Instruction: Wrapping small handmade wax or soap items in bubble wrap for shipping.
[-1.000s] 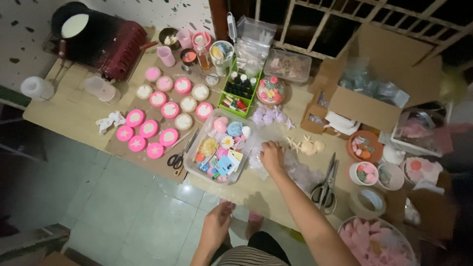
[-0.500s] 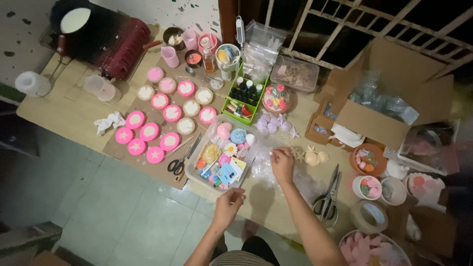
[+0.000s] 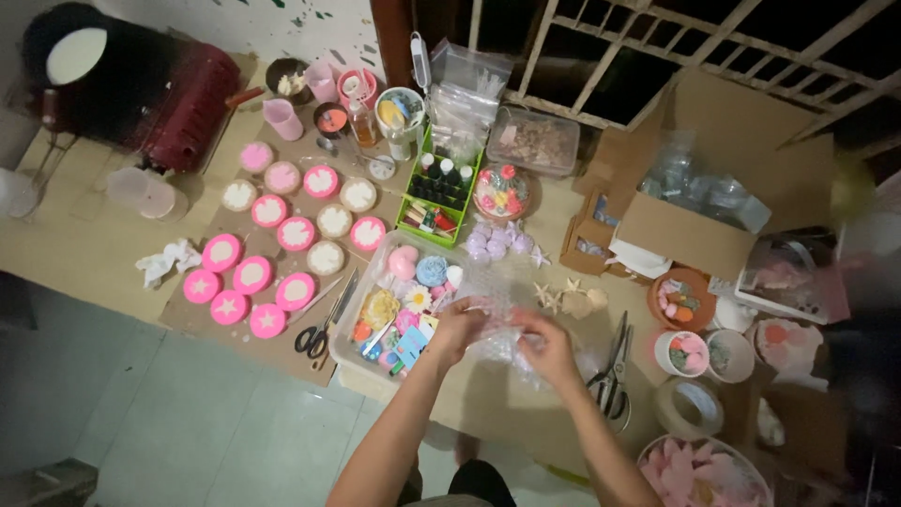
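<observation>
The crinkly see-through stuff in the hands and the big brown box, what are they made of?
The sheet held by the left hand and right hand looks like thin clear plastic, probably bubble wrap: shiny, crumpled, see-through. The box looks like cardboard: matte brown, with folded flaps.

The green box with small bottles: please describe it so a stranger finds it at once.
On the long table, look above the clear tray beside the left hand. The green box stands there, narrow, bright green, holding rows of small dark-capped bottles, unlike the round pink cups around it.
</observation>
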